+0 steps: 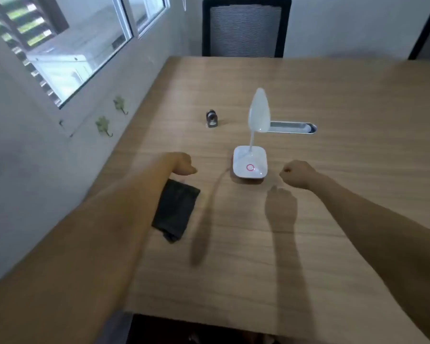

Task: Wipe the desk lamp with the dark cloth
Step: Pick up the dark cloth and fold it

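Observation:
A white desk lamp (250, 165) stands mid-table on a square base with a red ring button; its thin neck rises to an oval head. The dark cloth (175, 209), folded, lies flat on the wooden table to the lamp's left and nearer to me. My left hand (183, 163) hovers just beyond the cloth's far edge, fingers curled down, holding nothing. To the right of the lamp base, my right hand (297, 173) is curled into a loose fist, apart from the lamp and empty.
A small dark metal object (212, 118) stands behind the lamp to the left. A grey cable slot (292, 127) is set into the wooden table (345, 219). A black mesh chair (245, 27) sits at the far edge. The wall and window run along the left.

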Demonstrator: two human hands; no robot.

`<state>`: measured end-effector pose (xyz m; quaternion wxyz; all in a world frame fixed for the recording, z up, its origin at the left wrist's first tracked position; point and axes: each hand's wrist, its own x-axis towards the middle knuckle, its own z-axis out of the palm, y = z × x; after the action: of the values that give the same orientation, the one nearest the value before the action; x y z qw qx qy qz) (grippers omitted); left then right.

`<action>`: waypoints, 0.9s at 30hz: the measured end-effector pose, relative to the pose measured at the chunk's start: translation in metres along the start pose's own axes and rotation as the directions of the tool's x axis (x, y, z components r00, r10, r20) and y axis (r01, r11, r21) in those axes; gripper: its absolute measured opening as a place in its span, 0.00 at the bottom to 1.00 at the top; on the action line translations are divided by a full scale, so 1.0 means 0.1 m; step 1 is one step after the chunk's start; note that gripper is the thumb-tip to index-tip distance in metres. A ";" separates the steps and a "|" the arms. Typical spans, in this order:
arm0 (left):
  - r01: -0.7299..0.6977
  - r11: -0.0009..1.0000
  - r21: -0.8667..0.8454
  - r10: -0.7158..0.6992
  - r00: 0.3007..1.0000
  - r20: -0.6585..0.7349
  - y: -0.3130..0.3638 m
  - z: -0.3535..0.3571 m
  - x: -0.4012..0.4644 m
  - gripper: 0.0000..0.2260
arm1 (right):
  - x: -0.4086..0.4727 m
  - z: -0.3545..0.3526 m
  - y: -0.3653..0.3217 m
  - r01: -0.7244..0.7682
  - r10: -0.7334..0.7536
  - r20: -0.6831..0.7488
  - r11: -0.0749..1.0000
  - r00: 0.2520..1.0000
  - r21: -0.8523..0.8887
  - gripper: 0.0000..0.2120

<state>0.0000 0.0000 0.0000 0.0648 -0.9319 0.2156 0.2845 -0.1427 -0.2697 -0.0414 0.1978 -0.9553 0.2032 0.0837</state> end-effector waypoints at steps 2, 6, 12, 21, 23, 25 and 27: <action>0.042 0.998 -0.052 -0.043 0.999 -0.031 -0.22 0.06 -0.01 0.29 | -0.01 0.14 -0.19 0.068 -0.058 -0.107 0.993 0.993 0.092 0.17; 0.118 0.984 -0.137 -0.127 0.990 -0.055 -0.73 0.28 -0.05 0.30 | -0.05 0.56 -0.75 0.159 -0.137 -0.109 0.962 0.984 0.223 0.11; 0.056 0.967 -0.250 -0.089 0.988 -0.122 -1.14 0.60 -0.07 0.28 | -0.07 1.11 -1.44 0.224 -0.236 -0.002 0.919 0.972 0.323 0.14; -0.041 0.970 -0.238 -0.010 0.978 -0.210 -1.18 0.86 0.20 0.25 | 0.07 1.36 -1.74 0.083 -0.117 0.085 0.941 0.989 0.328 0.10; -0.023 0.971 -0.237 -0.037 0.968 -0.248 -1.16 0.86 0.22 0.20 | 0.09 1.38 -1.74 0.031 -0.084 0.130 0.932 0.988 0.361 0.09; -0.017 0.960 -0.280 -0.063 0.960 -0.274 -1.18 0.84 0.22 0.11 | 0.10 1.36 -1.74 0.004 -0.072 0.155 0.916 0.985 0.401 0.11; -0.039 0.948 -0.316 -0.053 0.960 -0.277 -1.21 0.81 0.23 0.03 | 0.09 1.30 -1.75 -0.023 -0.076 0.175 0.861 0.982 0.507 0.10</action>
<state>0.0293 0.1206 -0.0801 -0.1166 -0.9618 0.1704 0.1799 -0.0717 -0.0725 -0.1012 0.4614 -0.8600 0.1852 0.1149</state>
